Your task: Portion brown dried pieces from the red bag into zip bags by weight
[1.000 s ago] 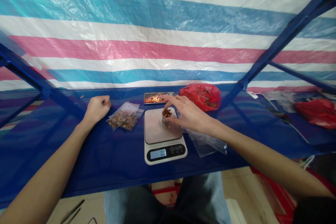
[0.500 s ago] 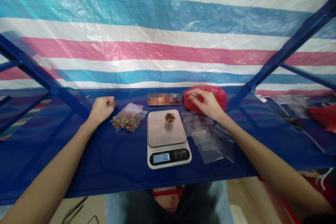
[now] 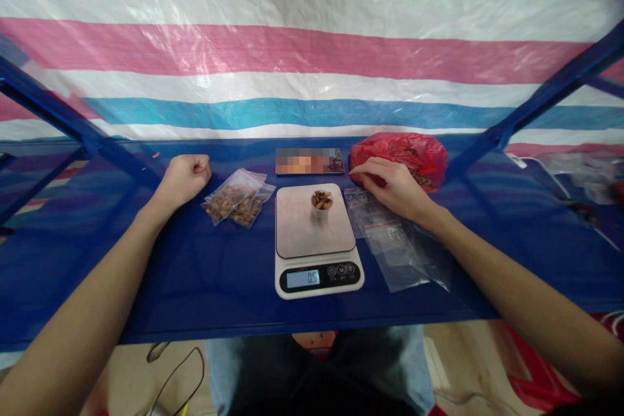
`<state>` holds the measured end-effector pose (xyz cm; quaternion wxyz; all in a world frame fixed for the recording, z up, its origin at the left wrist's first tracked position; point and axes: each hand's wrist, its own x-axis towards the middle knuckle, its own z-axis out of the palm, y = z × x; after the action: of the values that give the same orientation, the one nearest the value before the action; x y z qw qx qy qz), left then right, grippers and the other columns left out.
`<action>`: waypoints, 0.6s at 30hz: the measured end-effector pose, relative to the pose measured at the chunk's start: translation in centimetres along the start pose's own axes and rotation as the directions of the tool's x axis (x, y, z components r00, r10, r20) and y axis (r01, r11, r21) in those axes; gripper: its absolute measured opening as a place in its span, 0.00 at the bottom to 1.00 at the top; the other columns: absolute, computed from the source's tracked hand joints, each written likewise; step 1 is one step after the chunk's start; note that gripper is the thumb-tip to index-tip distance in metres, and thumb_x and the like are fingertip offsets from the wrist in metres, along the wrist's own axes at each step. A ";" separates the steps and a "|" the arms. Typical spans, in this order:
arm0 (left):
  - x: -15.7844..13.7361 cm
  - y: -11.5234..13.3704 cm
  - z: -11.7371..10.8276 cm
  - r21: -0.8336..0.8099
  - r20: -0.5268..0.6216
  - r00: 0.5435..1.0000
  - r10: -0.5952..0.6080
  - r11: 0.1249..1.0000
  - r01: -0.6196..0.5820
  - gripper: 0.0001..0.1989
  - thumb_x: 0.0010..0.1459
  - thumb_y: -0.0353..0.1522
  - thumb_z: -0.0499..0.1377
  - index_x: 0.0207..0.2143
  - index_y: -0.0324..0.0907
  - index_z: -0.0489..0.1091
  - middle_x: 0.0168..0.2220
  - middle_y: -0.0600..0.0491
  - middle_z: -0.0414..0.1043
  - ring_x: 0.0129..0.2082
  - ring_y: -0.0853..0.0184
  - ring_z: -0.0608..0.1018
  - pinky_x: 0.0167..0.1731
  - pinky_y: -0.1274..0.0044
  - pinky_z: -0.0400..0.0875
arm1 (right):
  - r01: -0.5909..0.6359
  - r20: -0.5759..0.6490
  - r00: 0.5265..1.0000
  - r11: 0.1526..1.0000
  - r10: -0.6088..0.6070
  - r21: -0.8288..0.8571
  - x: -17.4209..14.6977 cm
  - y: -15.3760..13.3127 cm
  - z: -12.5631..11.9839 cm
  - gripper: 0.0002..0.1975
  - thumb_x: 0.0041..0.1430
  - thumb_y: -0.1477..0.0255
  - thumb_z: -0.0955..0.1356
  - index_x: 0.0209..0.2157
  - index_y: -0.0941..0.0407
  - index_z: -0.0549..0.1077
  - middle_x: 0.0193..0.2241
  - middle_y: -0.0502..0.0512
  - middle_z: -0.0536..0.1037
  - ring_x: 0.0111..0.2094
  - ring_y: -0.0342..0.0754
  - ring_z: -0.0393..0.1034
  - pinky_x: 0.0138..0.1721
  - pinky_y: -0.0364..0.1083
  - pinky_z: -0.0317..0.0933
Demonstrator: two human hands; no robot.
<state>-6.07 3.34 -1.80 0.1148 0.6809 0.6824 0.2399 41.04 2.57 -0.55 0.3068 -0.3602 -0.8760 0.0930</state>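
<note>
One left hand (image 3: pixel 186 179), mine, rests loosely fisted on the table (image 3: pixel 195 299), nothing visible inside. Filled bags (image 3: pixel 236 205) beside it overlap: at least two. One phone (image 3: pixel 309 162). One scale (image 3: pixel 319 289) in front, reading 0.5; one cup (image 3: pixel 321 212) of brown pieces (image 3: pixel 322 198) stands on its plate (image 3: pixel 297 227), right of centre. Judgement: keep fingers off the plate, let digits settle, handle pieces singly. My right hand (image 3: pixel 390 185): fingers bent, half-open, no hold visible. Clear bags (image 3: pixel 397 260), several, count uncertain; one red bag (image 3: pixel 363 149) behind, contact unclear.

Filled cup (image 3: pixel 322 207), upright on scale (image 3: pixel 314 242), reading 0.5
</note>
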 end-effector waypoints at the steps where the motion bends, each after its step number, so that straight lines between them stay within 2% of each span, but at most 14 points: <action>1: 0.0 -0.1 0.0 -0.036 0.001 1.000 0.013 0.999 -0.013 0.16 0.44 0.29 0.54 0.22 0.47 0.45 0.22 0.56 0.53 0.26 0.68 0.63 0.30 0.74 0.57 | -0.003 -0.003 1.000 1.000 0.003 -0.003 0.0 0.0 0.0 0.12 0.73 0.73 0.64 0.45 0.54 0.81 0.40 0.58 0.83 0.42 0.54 0.78 0.47 0.52 0.71; 3: 0.0 -0.4 0.1 -0.078 -0.001 1.000 0.027 0.997 -0.027 0.16 0.44 0.29 0.54 0.22 0.47 0.45 0.21 0.56 0.53 0.26 0.68 0.62 0.30 0.74 0.57 | -0.007 -0.003 1.000 1.000 0.007 -0.005 0.0 0.0 -0.2 0.12 0.73 0.73 0.64 0.44 0.54 0.81 0.39 0.58 0.83 0.42 0.54 0.78 0.47 0.52 0.70; 9: -0.1 -0.5 0.0 -0.070 0.012 0.999 0.040 0.997 -0.039 0.14 0.44 0.28 0.54 0.22 0.46 0.46 0.22 0.57 0.53 0.26 0.69 0.60 0.30 0.74 0.56 | -0.027 -0.035 0.999 1.000 0.027 0.004 -0.2 0.4 -0.6 0.12 0.72 0.72 0.64 0.44 0.53 0.81 0.40 0.58 0.84 0.41 0.55 0.78 0.47 0.54 0.70; 10: -0.2 -0.5 0.0 -0.055 0.011 0.999 0.038 0.998 -0.038 0.14 0.45 0.27 0.54 0.22 0.46 0.46 0.22 0.57 0.53 0.26 0.69 0.60 0.30 0.74 0.56 | -0.046 -0.040 0.998 0.999 0.046 0.006 -0.2 0.4 -0.8 0.11 0.72 0.71 0.65 0.44 0.53 0.81 0.39 0.57 0.84 0.40 0.54 0.78 0.45 0.53 0.69; 12: -0.2 -0.5 0.0 -0.017 0.005 0.999 0.042 0.999 -0.042 0.15 0.46 0.27 0.54 0.23 0.46 0.46 0.22 0.58 0.52 0.27 0.69 0.58 0.30 0.73 0.54 | -0.099 -0.021 0.995 0.994 0.100 0.042 -0.2 0.0 -1.6 0.09 0.72 0.69 0.66 0.43 0.52 0.79 0.32 0.53 0.82 0.32 0.51 0.75 0.37 0.50 0.67; 15: -0.3 -0.6 0.1 0.019 -0.003 0.998 0.069 0.997 -0.069 0.15 0.49 0.27 0.54 0.23 0.46 0.45 0.22 0.58 0.49 0.27 0.70 0.55 0.30 0.73 0.51 | -0.204 0.185 0.968 0.959 0.168 0.196 -0.1 -1.1 -3.7 0.07 0.70 0.63 0.70 0.45 0.51 0.74 0.19 0.42 0.68 0.20 0.44 0.61 0.25 0.45 0.55; 16: -0.3 -0.7 0.2 0.019 -0.004 0.997 0.078 0.997 -0.078 0.15 0.50 0.27 0.54 0.23 0.46 0.45 0.22 0.59 0.48 0.27 0.70 0.55 0.30 0.73 0.50 | -0.238 0.289 0.943 0.941 0.165 0.241 -0.1 -1.6 -4.4 0.09 0.68 0.62 0.71 0.45 0.51 0.72 0.18 0.40 0.65 0.19 0.43 0.59 0.23 0.45 0.53; 18: -0.3 -0.8 0.2 0.013 -0.005 0.996 0.086 0.996 -0.086 0.15 0.51 0.27 0.53 0.23 0.46 0.45 0.22 0.59 0.47 0.27 0.70 0.54 0.30 0.72 0.49 | -0.289 0.484 0.864 0.924 0.138 0.251 -0.3 -2.4 -5.5 0.12 0.65 0.61 0.74 0.43 0.51 0.72 0.19 0.40 0.67 0.20 0.43 0.62 0.22 0.44 0.53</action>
<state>-6.65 3.16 -2.40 0.0980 0.7097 0.6543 0.2422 43.18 0.24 4.63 0.1328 -0.3703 -0.8511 0.3476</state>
